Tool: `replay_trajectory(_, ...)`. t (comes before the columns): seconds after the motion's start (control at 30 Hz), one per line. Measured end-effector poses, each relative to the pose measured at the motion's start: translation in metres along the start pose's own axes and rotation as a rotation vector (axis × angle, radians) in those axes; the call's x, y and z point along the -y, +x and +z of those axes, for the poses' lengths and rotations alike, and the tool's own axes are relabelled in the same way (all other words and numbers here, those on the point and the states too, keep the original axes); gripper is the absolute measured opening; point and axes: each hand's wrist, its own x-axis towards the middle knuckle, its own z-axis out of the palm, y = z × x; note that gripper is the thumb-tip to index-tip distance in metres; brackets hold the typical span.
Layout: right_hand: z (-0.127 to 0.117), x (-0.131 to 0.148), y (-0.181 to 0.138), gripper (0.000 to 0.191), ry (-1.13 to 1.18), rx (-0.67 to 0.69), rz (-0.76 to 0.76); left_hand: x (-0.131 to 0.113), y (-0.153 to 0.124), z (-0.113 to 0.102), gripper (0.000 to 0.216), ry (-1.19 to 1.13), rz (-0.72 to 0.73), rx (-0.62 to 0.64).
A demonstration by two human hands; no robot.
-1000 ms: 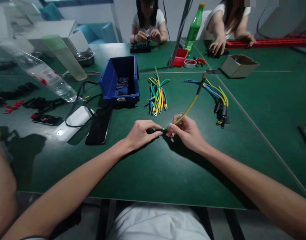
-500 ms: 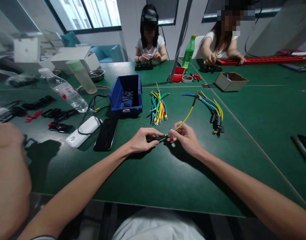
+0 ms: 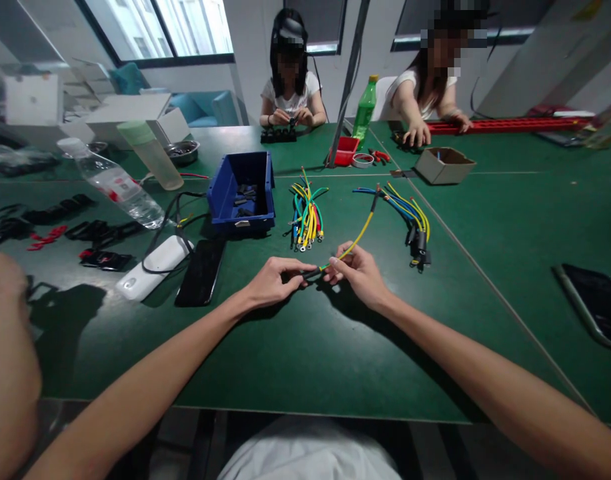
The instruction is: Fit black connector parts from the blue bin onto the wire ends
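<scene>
Between my two hands is a yellow-and-green wire [image 3: 361, 233], its far end with a black sleeve rising up and to the right. My left hand [image 3: 275, 280] pinches a black sleeve [image 3: 312, 273] at the wire's near end. The fingers of my right hand [image 3: 358, 273] are closed on the wire just beside that sleeve. Beyond my hands lies a bundle of coloured wires [image 3: 308, 217] with ring terminals. To its right is a second bundle of blue and yellow wires [image 3: 419, 223] with black sleeves on their near ends.
A blue bin [image 3: 241, 223] holds small black pieces. Left of my hands are a black phone [image 3: 200, 273], a white power bank [image 3: 155, 268] and a water bottle [image 3: 120, 187]. A small carton [image 3: 445, 167] stands at right. Two people work across the table; another person's arm [image 3: 10, 347] is at left.
The whole view has shifted a little to the right, so the table things appear further left. Both hands keep their hold on the wire and sleeve.
</scene>
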Motion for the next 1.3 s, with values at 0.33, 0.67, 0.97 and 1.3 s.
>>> replay_trajectory(0.33,-0.0012,-0.0010,0.0005,0.032,0.003,0.013,-0.006,0.0027,-0.0003,-0.0003,0.035,0.038,-0.023,-0.004)
replay_trajectory(0.67,-0.0022,-0.0012,0.0002,0.031,0.019,0.011,-0.004,0.0008,-0.0017,0.0019,0.039,0.103,0.014,-0.028)
replay_trajectory(0.97,-0.0018,-0.0001,-0.0003,0.030,0.032,0.035,-0.007,-0.0001,-0.0015,0.0042,0.032,0.146,0.020,-0.091)
replay_trajectory(1.3,-0.0038,-0.0040,0.0011,0.031,0.029,0.047,-0.047,0.0020,-0.0027,0.0051,0.031,0.119,-0.004,-0.108)
